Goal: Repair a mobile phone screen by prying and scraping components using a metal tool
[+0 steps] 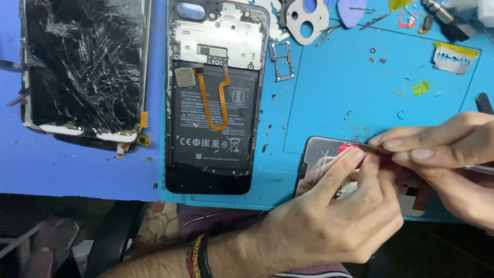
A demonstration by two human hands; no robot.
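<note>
Glass screen panel (321, 154) on blue mat (350, 98); left hand (334, 216) pinches red tab (346, 149), right hand (447, 154) clamps tweezers (476, 168).

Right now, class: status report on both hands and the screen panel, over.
Left hand pinching dark screen panel. Right hand holding thin metal tool at its edge. Opened phone lies apart, nothing blocking.

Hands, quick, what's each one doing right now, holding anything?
Left hand: fingers pinched on the edge of the new phone screen.
Right hand: closed on a thin metal tool, touching the same screen.
</note>
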